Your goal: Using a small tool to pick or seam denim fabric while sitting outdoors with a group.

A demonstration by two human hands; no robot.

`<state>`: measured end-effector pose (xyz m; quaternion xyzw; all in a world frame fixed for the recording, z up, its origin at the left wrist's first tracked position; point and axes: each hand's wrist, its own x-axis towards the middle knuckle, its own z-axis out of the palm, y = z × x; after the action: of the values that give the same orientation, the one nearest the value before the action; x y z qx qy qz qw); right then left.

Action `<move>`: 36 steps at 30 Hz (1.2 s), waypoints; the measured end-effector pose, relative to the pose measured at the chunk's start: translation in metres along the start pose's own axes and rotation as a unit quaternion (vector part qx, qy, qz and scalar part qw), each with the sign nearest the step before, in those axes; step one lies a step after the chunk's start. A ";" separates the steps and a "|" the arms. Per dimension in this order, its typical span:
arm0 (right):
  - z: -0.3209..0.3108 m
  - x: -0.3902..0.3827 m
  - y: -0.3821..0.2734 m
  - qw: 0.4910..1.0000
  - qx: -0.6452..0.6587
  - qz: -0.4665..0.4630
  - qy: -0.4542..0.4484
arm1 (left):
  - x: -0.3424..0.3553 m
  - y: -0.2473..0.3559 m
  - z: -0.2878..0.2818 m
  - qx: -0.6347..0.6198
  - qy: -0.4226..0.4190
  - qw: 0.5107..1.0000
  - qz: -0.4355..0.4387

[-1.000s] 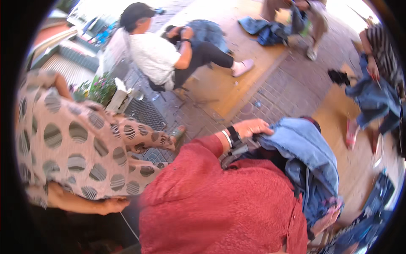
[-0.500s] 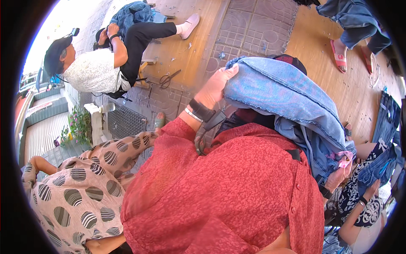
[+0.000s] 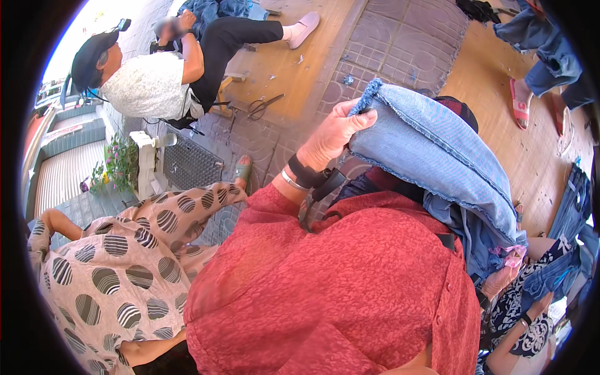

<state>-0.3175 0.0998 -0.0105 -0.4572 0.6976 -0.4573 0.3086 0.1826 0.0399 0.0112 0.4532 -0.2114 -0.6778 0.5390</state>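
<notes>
The left hand (image 3: pixel 328 136) pinches the frayed hem of a light-blue denim trouser leg (image 3: pixel 431 147), which stretches from it toward the right hand (image 3: pixel 497 282). That hand is beside something pink (image 3: pixel 514 256), but it is small and partly hidden, so I cannot tell whether it grips. Scissors (image 3: pixel 264 107) lie on the ground beyond the left hand.

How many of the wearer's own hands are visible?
2: left hand pinching the light-blue denim at its frayed end; right hand, lower right, partly hidden, by pink cloth.
</notes>
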 end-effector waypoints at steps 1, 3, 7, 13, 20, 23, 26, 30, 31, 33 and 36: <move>0.002 -0.001 0.000 1.000 0.002 0.003 -0.001 | 0.000 0.001 0.000 -0.006 -0.005 1.000 0.002; 0.003 0.002 0.001 1.000 0.002 0.004 -0.005 | -0.001 0.003 0.002 -0.003 -0.001 1.000 0.007; 0.004 0.002 0.001 1.000 0.003 0.008 -0.009 | -0.003 0.008 0.004 0.009 0.000 1.000 0.022; 0.007 0.008 0.002 1.000 0.009 0.010 -0.018 | -0.004 0.010 0.002 0.030 0.004 0.999 0.031; 0.008 0.010 0.002 1.000 0.010 0.013 -0.018 | 0.001 0.006 -0.002 0.075 0.046 0.995 0.052; 0.010 0.010 0.002 1.000 0.013 0.013 -0.022 | 0.003 0.006 -0.006 -0.002 0.045 0.999 0.026; 0.009 0.010 0.004 1.000 0.014 0.012 -0.019 | 0.008 0.008 -0.006 -0.050 0.036 0.998 0.005; 0.008 0.009 0.006 1.000 0.016 0.013 -0.019 | 0.015 0.015 0.004 -0.079 0.032 0.995 -0.046; 0.008 0.009 0.004 1.000 0.015 0.011 -0.020 | 0.016 0.016 0.005 -0.086 0.034 0.994 -0.060; 0.007 0.006 0.005 1.000 0.015 0.011 -0.017 | 0.010 0.024 0.021 -0.063 0.056 0.994 -0.071; 0.010 0.006 0.004 1.000 0.019 0.009 -0.019 | 0.013 0.020 0.014 -0.041 0.070 0.993 -0.086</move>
<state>-0.3127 0.0911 -0.0181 -0.4537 0.6867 -0.4590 0.3347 0.1818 0.0188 0.0285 0.4935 -0.1054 -0.6962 0.5106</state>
